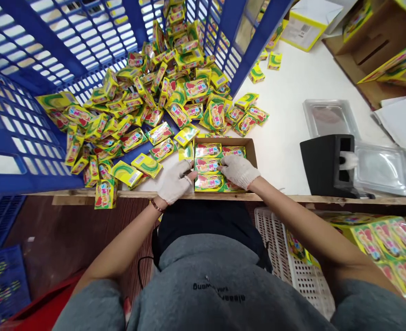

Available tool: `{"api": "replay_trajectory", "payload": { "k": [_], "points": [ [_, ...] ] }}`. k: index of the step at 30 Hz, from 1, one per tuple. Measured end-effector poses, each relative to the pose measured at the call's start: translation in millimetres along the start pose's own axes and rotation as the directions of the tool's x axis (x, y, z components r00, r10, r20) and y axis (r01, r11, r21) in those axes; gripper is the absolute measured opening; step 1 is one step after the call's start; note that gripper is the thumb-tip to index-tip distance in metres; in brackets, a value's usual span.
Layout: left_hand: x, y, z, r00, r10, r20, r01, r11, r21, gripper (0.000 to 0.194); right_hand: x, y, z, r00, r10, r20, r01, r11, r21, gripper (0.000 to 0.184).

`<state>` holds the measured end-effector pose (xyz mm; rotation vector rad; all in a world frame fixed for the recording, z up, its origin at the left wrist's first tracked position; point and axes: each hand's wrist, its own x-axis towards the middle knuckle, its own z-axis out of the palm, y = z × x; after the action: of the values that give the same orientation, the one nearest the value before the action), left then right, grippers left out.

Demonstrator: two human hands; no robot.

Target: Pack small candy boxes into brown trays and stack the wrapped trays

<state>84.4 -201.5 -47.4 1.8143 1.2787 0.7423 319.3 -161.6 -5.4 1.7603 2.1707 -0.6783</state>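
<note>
A small open cardboard box (250, 148) sits at the near edge of the white table, filled with rows of yellow-green packets (208, 151). My left hand (174, 183), in a white glove, rests at the box's left side with its fingers curled onto a packet in the middle row. My gloved right hand (238, 170) lies on the packets at the right of the box, fingers bent and pressing down on them. A heap of the same loose packets (148, 105) spills from a tipped blue plastic crate (34, 69) just behind and left of the box.
A black tape dispenser (327, 164) stands right of the box, with clear plastic trays (330, 117) behind it. Cardboard cartons (378, 46) sit at the far right. A white crate (289, 257) and printed display boxes (385, 248) lie below the table edge. One packet (105, 194) hangs over the edge.
</note>
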Motion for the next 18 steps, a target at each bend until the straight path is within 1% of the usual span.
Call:
{"api": "replay_trajectory", "payload": {
  "k": [2, 3, 4, 5, 6, 7, 8, 10, 11, 13, 15, 17, 18],
  "points": [
    [0, 0, -2.0, 1.0, -0.001, -0.001, 0.001, 1.0, -0.001, 0.034, -1, 0, 1, 1.0, 0.021, 0.008, -0.021, 1.0, 0.021, 0.031],
    [3, -1, -4.7, 1.0, -0.009, -0.005, 0.009, 1.0, 0.028, 0.035, 0, 1, 0, 1.0, 0.017, 0.022, -0.018, 0.999, 0.028, 0.031],
    [8, -2, -7.9, 1.0, -0.02, -0.01, 0.02, 0.996, 0.092, 0.034, 1, 2, -2, 0.999, 0.003, 0.043, -0.005, 0.999, 0.033, 0.03],
    [14, -3, -10.9, 0.999, -0.039, -0.018, 0.042, 0.98, 0.193, 0.03, 2, 4, -4, 0.998, -0.017, 0.063, 0.015, 0.999, 0.037, 0.03],
    [21, -4, -13.1, 0.997, -0.073, -0.029, 0.079, 0.945, 0.318, 0.026, 4, 5, -6, 0.996, -0.039, 0.075, 0.036, 0.999, 0.039, 0.03],
    [28, -4, -14.2, 0.991, -0.123, -0.044, 0.13, 0.886, 0.445, 0.022, 5, 6, -8, 0.995, -0.055, 0.079, 0.053, 0.998, 0.035, 0.029],
    [36, -2, -14.1, 0.98, -0.188, -0.066, 0.193, 0.811, 0.553, 0.024, 7, 7, -10, 0.995, -0.062, 0.076, 0.06, 0.998, 0.026, 0.028],
    [51, 2, -10.9, 0.939, -0.318, -0.129, 0.318, 0.665, 0.676, 0.039, 9, 6, -11, 0.997, -0.054, 0.063, 0.053, 0.999, 0.008, 0.024],
    [58, 5, -8.6, 0.918, -0.365, -0.156, 0.364, 0.616, 0.699, 0.045, 10, 6, -11, 0.997, -0.049, 0.058, 0.049, 0.999, 0.005, 0.022],
    [68, 9, -5.1, 0.888, -0.421, -0.185, 0.42, 0.578, 0.7, 0.051, 10, 5, -9, 0.997, -0.058, 0.056, 0.056, 0.998, 0.022, 0.022],
    [70, 10, -6.1, 0.878, -0.439, -0.188, 0.439, 0.585, 0.682, 0.054, 9, 7, -8, 0.996, -0.079, 0.05, 0.076, 0.995, 0.059, 0.022],
    [62, 6, -13.2, 0.881, -0.428, -0.201, 0.446, 0.609, 0.656, 0.057, 7, 11, -6, 0.995, -0.096, 0.031, 0.092, 0.991, 0.096, 0.021],
    [55, 1, -18.8, 0.885, -0.414, -0.215, 0.451, 0.641, 0.621, 0.057, 5, 14, -5, 0.995, -0.103, 0.015, 0.101, 0.989, 0.111, 0.02]
  ]
}}
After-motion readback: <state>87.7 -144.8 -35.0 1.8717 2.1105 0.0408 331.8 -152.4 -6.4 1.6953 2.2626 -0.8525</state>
